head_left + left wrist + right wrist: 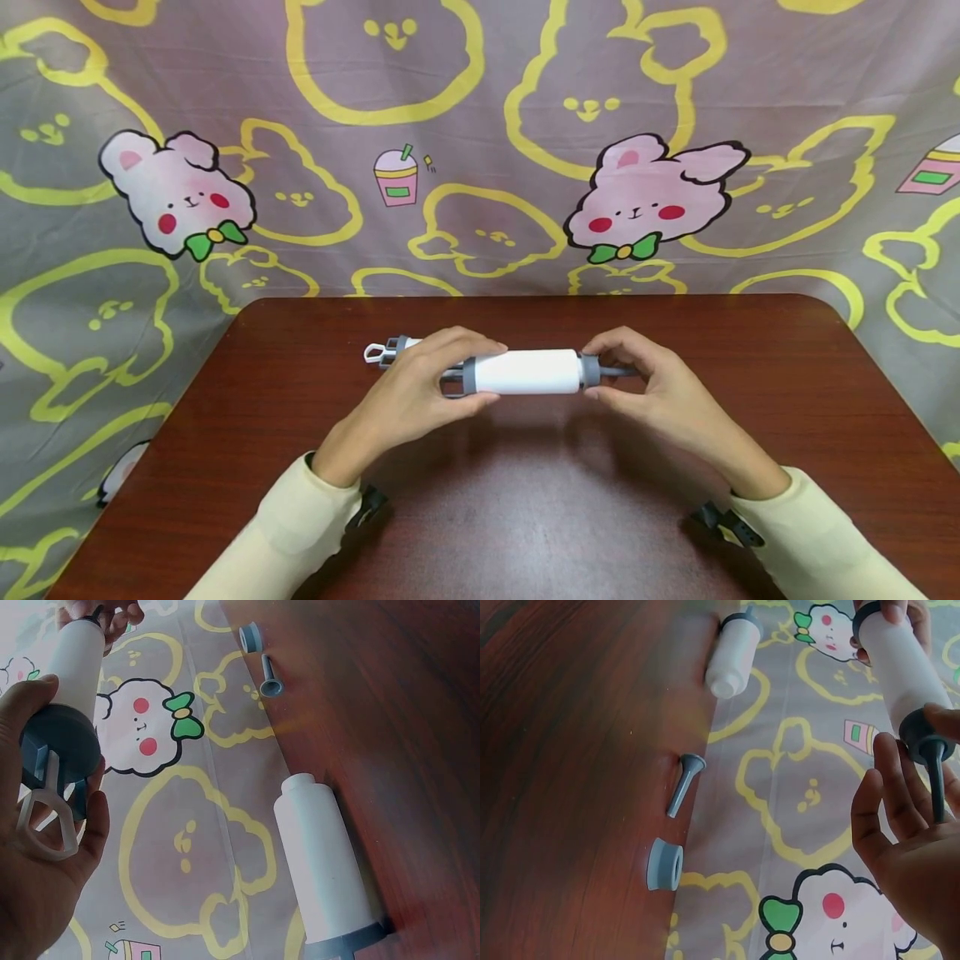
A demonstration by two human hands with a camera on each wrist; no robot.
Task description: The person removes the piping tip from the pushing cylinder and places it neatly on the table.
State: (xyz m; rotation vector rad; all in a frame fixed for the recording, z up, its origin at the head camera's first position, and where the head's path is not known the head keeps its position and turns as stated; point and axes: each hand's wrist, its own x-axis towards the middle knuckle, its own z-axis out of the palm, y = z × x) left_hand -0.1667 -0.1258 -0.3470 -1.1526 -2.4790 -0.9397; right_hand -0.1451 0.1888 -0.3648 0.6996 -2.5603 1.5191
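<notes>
Both hands hold a white piping syringe (527, 372) level above the table. My left hand (420, 379) grips the barrel's left end by the grey flange, thumb below and fingers above. In the left wrist view its pale looped plunger handle (46, 825) lies near the palm. My right hand (660, 383) pinches the grey collar (926, 737) at the other end, thumb on one side and fingers on the other. A long grey nozzle (936, 780) sticks out of that collar toward the right palm.
A second white syringe (322, 862) lies on the brown table (510, 517), mostly behind the left hand in the head view. Near it lie a loose grey flared nozzle (685, 784) and a grey collar ring (664, 865). A patterned cloth (480, 150) hangs behind the table.
</notes>
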